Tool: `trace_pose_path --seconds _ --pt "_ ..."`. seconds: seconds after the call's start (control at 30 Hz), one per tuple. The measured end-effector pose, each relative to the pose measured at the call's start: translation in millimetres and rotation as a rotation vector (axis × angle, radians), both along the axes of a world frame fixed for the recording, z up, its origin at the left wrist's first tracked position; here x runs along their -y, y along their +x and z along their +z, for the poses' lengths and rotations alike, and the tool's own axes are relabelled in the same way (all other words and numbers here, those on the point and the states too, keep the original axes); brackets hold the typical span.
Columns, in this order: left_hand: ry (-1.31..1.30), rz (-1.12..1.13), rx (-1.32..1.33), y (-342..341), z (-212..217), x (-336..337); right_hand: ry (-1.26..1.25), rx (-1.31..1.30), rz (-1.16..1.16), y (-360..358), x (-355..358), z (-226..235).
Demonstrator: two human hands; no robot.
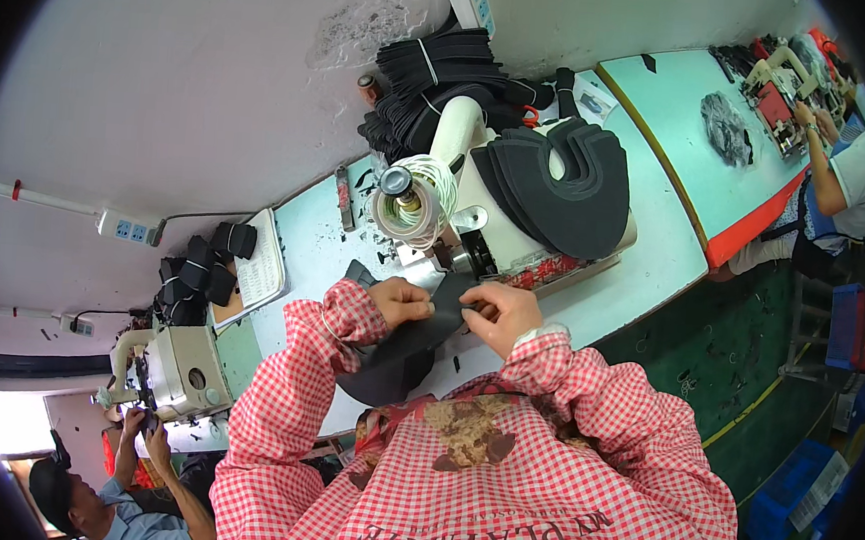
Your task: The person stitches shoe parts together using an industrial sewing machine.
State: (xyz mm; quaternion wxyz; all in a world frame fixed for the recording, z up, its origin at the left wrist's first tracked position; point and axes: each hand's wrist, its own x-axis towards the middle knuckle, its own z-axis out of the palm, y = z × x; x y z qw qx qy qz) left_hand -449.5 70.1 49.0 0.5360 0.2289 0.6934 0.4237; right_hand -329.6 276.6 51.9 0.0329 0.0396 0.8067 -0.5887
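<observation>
Between my hands is a flat, flexible black sheet piece point(416, 331), held just in front of the machine's working end. My left hand point(398, 302) is closed, pinching its left edge. With thumb and fingers together, my right hand point(502, 317) grips the upper right edge. Below the sheet, more black pieces point(390, 379) lie near the table's front edge, partly covered. Beyond my hands stands a cream tabletop machine point(459, 129) carrying a coil of white cord point(442, 192). A stack of curved black pieces point(582, 215) rests on the machine's body.
Bundles of tied black strips point(431, 69) are piled against the wall. On the left are an open notebook point(263, 258) and black bundles point(192, 273). Co-workers sit at a second cream machine point(190, 373) and a red machine point(773, 108). A blue crate point(794, 486) stands at lower right.
</observation>
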Motion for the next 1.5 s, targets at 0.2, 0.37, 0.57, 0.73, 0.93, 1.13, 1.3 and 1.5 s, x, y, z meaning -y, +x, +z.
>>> trace_pose_path --seconds 0.2,0.37,0.57,0.73,0.93,1.13,1.3,1.5 --pt "-0.433 0.069 0.139 -30.7 17.0 -11.7 -0.438 0.381 0.065 -1.3 26.4 -19.8" --pt "-0.383 -0.087 -0.173 -38.0 37.4 -19.3 -0.581 0.427 0.091 -7.5 27.2 -12.6" --pt "-0.282 -0.316 -0.637 -48.1 53.0 -20.5 -0.521 0.361 -0.009 2.8 7.4 -15.7" --pt "-0.137 -0.508 -1.035 -59.3 54.4 -40.4 -0.574 0.606 -0.017 17.5 -43.5 -22.2" --pt "-0.138 -0.461 -1.169 -47.3 60.5 -61.4 -0.257 0.13 -0.112 -9.6 -53.6 6.3" --pt "-0.358 0.321 -0.005 -8.6 19.9 -28.1 0.606 -0.111 0.01 -55.4 -46.4 60.8" --pt "0.085 0.418 0.57 45.4 36.4 -26.0 -0.248 -0.203 -0.279 -23.1 -59.3 53.4" --pt "-0.312 0.355 -0.045 30.6 24.4 -23.5 -0.142 0.086 -0.145 29.8 -45.5 27.2"
